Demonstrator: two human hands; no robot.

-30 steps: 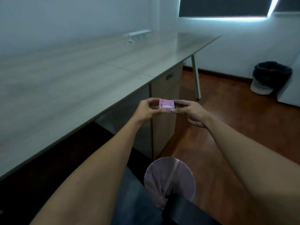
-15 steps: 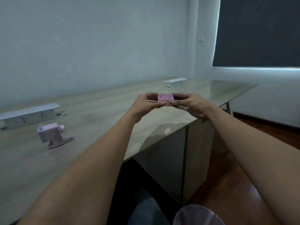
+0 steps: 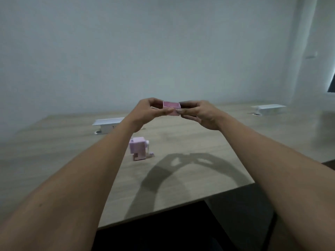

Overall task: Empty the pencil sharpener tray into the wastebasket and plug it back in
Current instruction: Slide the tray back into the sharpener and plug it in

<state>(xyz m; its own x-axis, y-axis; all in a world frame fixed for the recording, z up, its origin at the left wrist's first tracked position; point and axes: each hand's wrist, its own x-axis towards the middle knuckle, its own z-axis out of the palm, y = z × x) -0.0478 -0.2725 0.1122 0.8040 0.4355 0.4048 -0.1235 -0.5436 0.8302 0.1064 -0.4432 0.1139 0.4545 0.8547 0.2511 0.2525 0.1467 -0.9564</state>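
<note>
A small pink sharpener tray [image 3: 171, 108] is held up at chest height over the desk, open side up. My left hand [image 3: 148, 113] pinches its left end and my right hand [image 3: 198, 114] pinches its right end. The pink pencil sharpener [image 3: 138, 148] stands on the wooden desk [image 3: 199, 142] below and left of the tray, under my left forearm, with an empty slot showing at its base. The wastebasket is out of view.
A white socket box [image 3: 108, 124] sits on the desk behind the sharpener, and a second white socket box [image 3: 268, 108] is at the far right. A pale wall rises behind the desk. The desk's front edge runs across the lower frame, dark space beneath it.
The view has swung left from the floor and wastebasket to the desk, so the sharpener now lies ahead. Both hands have kept hold of the tray throughout.
</note>
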